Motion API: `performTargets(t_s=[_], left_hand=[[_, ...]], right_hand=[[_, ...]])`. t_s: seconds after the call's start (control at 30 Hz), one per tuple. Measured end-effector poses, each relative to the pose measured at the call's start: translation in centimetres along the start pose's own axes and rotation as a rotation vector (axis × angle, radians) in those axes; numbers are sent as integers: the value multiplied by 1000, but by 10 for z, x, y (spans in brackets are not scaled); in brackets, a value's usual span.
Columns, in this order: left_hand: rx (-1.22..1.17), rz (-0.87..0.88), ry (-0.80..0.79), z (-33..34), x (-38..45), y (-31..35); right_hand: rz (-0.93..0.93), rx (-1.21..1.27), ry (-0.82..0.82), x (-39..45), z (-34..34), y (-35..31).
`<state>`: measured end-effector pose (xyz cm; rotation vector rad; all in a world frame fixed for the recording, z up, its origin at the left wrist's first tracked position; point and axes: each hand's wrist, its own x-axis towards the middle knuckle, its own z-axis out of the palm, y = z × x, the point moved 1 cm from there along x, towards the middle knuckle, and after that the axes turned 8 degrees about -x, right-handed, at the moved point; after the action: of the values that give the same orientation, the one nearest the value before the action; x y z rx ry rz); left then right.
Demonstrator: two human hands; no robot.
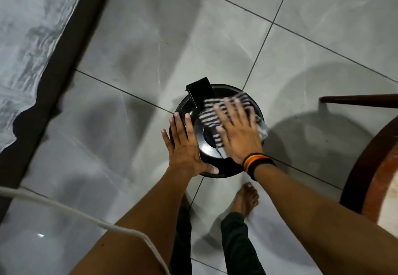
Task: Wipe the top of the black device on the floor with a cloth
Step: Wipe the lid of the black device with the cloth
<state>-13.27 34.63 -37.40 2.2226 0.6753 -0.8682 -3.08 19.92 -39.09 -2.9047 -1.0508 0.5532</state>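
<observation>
- While the right hand (238, 133) presses flat, fingers spread, on the striped cloth (212, 121), wiping looks well underway on the black device (210, 145) standing on the tiled floor (150, 48).
- Left hand (185, 147), open wide, braces the device's left rim; that side looks unwiped.
- Raised black block (199, 92) borders the cloth; wooden furniture (364, 167) crowds the right, open floor elsewhere.

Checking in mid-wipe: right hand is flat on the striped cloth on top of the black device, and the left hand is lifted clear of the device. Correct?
Not quite. The head view shows the left hand resting flat on the near-left edge of the black device, apparently steadying it, not lifted clear. The rest holds: the right hand is spread flat on the striped cloth on the device's top.
</observation>
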Motion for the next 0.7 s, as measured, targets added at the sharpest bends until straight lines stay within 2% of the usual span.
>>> performTargets(t_s=[0.07,0.1,0.13,0.17,0.27,0.3,0.4,0.47,0.57,0.7], left_hand=[[5,14,10,1,1,-1],[10,26,15,3,1,-2],[17,36,24,4,2,-3],[25,40,32,6,3,-5],[82,38,53,7,2,-2],[95,41,62,8,1,-2],[137,78,41,0,2,-4],[280,176,49,-19,7,-9],[639,440,133,-68,24,-7],[984,718,37,-121,68,25]], right_hand=[[372,149,5,8,3,9],[472,187,15,18,1,3],[478,162,21,27,-2,-7],[387,101,30,30,-1,-20],[-70,-79,0,-6,13,-44],[-106,-87,-26,-29,19,-41],[64,-33,-55,-79,34,-22],[140,1,-71,-85,35,-20],[118,21,-71,-84,34,-24],[57,26,-83,-84,34,-14]])
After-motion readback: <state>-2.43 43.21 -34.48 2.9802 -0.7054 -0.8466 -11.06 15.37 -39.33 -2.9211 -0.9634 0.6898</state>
